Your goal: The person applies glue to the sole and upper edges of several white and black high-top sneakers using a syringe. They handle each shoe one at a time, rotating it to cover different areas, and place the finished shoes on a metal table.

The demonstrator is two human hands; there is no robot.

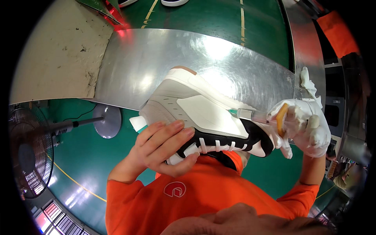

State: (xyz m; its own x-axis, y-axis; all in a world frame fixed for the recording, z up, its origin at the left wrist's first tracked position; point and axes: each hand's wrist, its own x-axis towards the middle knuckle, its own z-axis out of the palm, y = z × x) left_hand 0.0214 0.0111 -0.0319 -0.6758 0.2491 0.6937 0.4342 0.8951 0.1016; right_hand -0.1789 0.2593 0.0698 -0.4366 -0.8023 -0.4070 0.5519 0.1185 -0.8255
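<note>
A grey, white and black sneaker [213, 115] lies on its side above my lap, its sole edge along the far side and its white laces toward me. My bare left hand [166, 147] grips it around the collar and tongue, thumb near the laces. My right hand [301, 125], in a white glove, closes around a clear syringe-like tube [246, 114] with a green tip. That tip rests at or just above the sneaker's side, near the sole edge; contact is unclear. A yellow-orange band [281, 119] shows at the gloved fingers.
A shiny metal worktop [141, 58] stretches beyond the sneaker, with a worn beige panel [58, 58] on its left. Crumpled white material [308, 82] lies at the right. A standing fan [29, 149] is at the left, over a green floor [84, 156].
</note>
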